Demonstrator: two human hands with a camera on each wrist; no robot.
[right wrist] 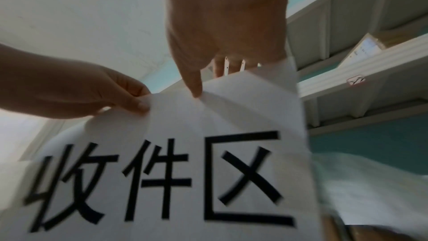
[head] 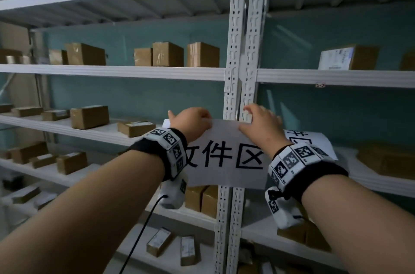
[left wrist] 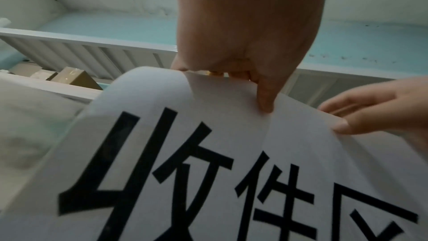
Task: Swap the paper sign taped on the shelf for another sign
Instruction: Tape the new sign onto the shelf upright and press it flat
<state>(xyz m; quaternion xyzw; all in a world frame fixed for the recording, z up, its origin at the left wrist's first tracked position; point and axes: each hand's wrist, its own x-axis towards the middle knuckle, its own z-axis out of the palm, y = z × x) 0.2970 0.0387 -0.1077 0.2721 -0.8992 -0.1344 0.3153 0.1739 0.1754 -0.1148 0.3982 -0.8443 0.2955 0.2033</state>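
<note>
Two bare hands are holding a white paper sign with three big black characters up against the white metal shelf post with rows of little holes. The sign is lying across the post, and its top edge is sitting just below the hands. The left hand is pinching the top edge left of the post, with the thumb in front of the paper and the curled fingers behind it. The right hand is pinching the top edge right at the post, its thumb pressing on the front and its fingers reaching up over the post. A second white paper sheet with black print is peeking out behind the right wrist, to the right of the post. Brown cardboard boxes are sitting on the white shelves on both sides of the post. Black wrist bands with square black-and-white marks are wrapping both wrists.
</note>
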